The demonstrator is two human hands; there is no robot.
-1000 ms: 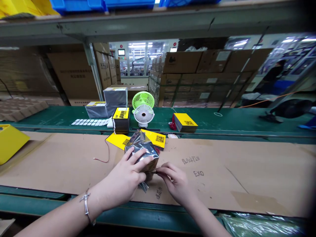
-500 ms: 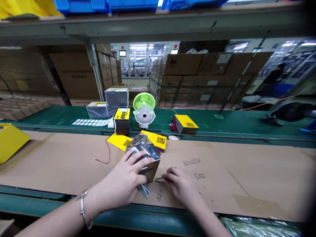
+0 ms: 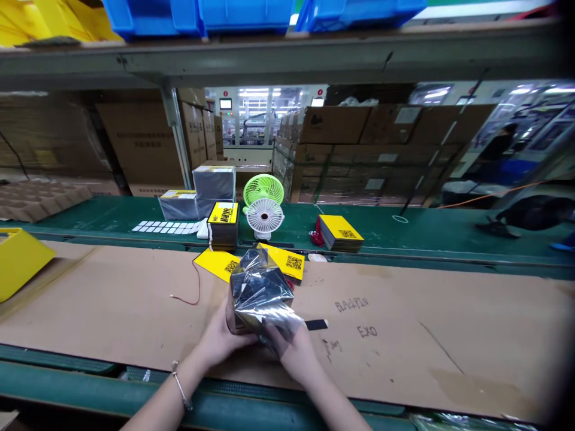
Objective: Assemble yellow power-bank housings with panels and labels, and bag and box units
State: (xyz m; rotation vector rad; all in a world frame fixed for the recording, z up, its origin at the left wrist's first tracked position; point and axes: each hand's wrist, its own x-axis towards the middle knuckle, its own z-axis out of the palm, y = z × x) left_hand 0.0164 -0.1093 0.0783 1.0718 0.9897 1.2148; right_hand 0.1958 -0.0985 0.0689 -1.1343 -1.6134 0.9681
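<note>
A dark box (image 3: 260, 281) wrapped in loose, shiny clear plastic film (image 3: 274, 317) is between my hands over the cardboard sheet. My left hand (image 3: 223, 338) is closed around the box's lower left side, thumb along the near edge. My right hand (image 3: 294, 350) is closed at the lower right, with film drawn over its fingers, which are partly hidden. A short black strip (image 3: 317, 324) shows on the cardboard just right of that hand. Yellow cards with QR codes, one to the left (image 3: 219, 263) and a stack to the right (image 3: 287, 263), are behind the box.
The cardboard sheet (image 3: 135, 299) covers the near bench. A thin wire (image 3: 197, 287) lies to the left. Farther back are a yellow-topped box stack (image 3: 223, 224), a white fan (image 3: 265, 216), a green fan (image 3: 269, 187) and another yellow card stack (image 3: 340, 232). A yellow bin (image 3: 22, 263) is left.
My left hand has moved from the box's top to its left side. My right hand has come left from the cardboard onto the film. The black strip now shows beside it.
</note>
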